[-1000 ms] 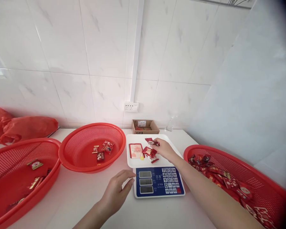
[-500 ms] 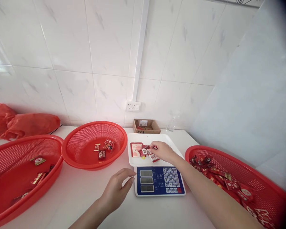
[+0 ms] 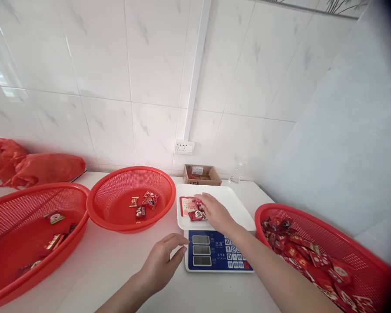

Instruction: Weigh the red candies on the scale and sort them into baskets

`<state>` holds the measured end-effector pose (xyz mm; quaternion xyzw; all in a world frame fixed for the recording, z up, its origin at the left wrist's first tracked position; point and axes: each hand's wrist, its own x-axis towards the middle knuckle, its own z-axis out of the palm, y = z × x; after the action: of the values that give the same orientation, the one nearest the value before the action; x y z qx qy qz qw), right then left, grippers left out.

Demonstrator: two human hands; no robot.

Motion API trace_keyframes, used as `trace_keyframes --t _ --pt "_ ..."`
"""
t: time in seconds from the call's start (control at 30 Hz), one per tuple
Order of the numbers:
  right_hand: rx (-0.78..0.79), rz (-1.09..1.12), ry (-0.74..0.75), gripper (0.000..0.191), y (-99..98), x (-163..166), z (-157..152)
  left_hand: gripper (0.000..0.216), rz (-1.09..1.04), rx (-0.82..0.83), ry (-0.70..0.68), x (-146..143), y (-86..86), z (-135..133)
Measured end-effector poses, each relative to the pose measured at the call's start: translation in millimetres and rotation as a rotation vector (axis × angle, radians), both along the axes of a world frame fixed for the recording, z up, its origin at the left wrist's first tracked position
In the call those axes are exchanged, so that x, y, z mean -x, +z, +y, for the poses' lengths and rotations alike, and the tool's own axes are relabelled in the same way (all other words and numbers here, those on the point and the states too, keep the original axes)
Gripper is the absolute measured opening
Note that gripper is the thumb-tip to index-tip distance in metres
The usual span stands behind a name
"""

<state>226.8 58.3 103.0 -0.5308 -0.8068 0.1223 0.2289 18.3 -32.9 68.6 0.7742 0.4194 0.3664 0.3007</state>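
Observation:
On the white weighing tray point(image 3: 228, 195) of a blue-fronted digital scale point(image 3: 215, 251) lie several small red wrapped packets point(image 3: 197, 214) and a larger pink packet with a red border point(image 3: 187, 206). My right hand point(image 3: 217, 213) is over these packets, fingertips pinched on a small red packet point(image 3: 198, 201). The fingers hide part of the pile. My left hand point(image 3: 161, 261) hovers at the scale's left edge beside its displays, thumb and forefinger apart, holding nothing.
A round red basket point(image 3: 109, 217) with a few wrapped sweets stands left of the scale. Farther left is another red basket point(image 3: 29, 193). The right-hand red basket point(image 3: 355, 237) holds many packets. Behind are a cardboard box point(image 3: 202, 174), a clear plastic bottle point(image 3: 236, 174) and red bags point(image 3: 48, 168).
My right hand has shifted left across the tray with its fingers over the packets, which lie rearranged. My left hand stays beside the scale. The view has tilted slightly.

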Motion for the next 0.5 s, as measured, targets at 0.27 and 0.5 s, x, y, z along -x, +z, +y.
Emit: trace_keyframes --t 0.27,0.5 --pt "0.001 -0.048 -0.024 0.051 0.3 -25.8 -10.8 0.019 0.01 -0.033 0.025 8.6 -3.7 1.1" --pt "-0.001 -0.073 -0.383 0.05 4.1 -135.7 -48.7 0.018 0.04 -0.062 0.098 34.3 -11.4 -5.6"
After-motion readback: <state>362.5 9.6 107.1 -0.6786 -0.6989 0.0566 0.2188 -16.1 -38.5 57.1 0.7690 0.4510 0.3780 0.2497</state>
